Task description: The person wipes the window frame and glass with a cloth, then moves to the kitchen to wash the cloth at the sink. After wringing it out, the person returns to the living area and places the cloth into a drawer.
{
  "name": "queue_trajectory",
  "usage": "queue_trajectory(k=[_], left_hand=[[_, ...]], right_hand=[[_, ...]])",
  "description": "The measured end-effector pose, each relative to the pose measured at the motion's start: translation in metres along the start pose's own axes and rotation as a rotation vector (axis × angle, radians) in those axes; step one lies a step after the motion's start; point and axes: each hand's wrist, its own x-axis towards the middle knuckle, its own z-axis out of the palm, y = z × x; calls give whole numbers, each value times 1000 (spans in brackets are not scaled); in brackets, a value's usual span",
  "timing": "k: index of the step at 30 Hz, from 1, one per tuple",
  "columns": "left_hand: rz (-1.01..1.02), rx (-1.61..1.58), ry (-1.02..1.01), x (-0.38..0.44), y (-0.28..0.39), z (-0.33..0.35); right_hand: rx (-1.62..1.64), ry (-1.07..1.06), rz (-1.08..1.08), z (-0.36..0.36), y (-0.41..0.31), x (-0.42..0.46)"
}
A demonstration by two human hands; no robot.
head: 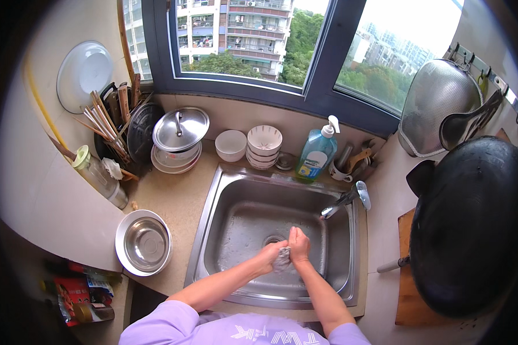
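Observation:
Both of my hands are over the stainless steel sink (237, 241), close together near the drain (273, 239). A bunched pale cloth (281, 261) is gripped between them, its lower end hanging towards me. My left hand (271, 256) is closed on the cloth, with its fingertips against the other hand. My right hand (300, 245) is a fist around the cloth, partly hiding it. The chrome faucet (343, 202) stands at the sink's right rim, its spout above and to the right of my hands. I cannot make out any water running from it.
A steel bowl inside a white bowl (121, 250) stands on the left counter. Behind the sink are stacked bowls (264, 142), a blue soap pump bottle (314, 153) and a mug of utensils (340, 172). A black wok (466, 233) hangs on the right. Lidded plates (180, 129) sit back left.

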Motion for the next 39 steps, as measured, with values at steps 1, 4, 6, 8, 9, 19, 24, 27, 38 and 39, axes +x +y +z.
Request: queue_trajectory(k=[1, 4, 6, 8, 9, 19, 24, 27, 38, 39], left_hand=[[32, 61, 4, -1, 3, 7], [-15, 84, -75, 0, 34, 22], [-36, 162, -115, 10, 48, 13], [1, 318, -92, 16, 55, 11], [32, 386, -67, 19, 60, 7], [306, 701, -60, 79, 53, 56], [267, 828, -111, 90, 49, 74], [237, 795, -137, 86, 49, 81], [332, 906, -175, 63, 64, 48], [365, 894, -134, 62, 65, 40]], right_hand=[[16, -45, -20, -6, 7, 5], [75, -79, -52, -20, 44, 25], [176, -11, -2, -36, 70, 42], [419, -61, 258, -63, 93, 57], [536, -82, 336, -82, 69, 57], [523, 206, 415, -158, 75, 132], [504, 272, 264, -163, 76, 163], [522, 256, 302, -157, 65, 159], [662, -612, 404, -72, 27, 67], [610, -588, 292, -65, 27, 67]])
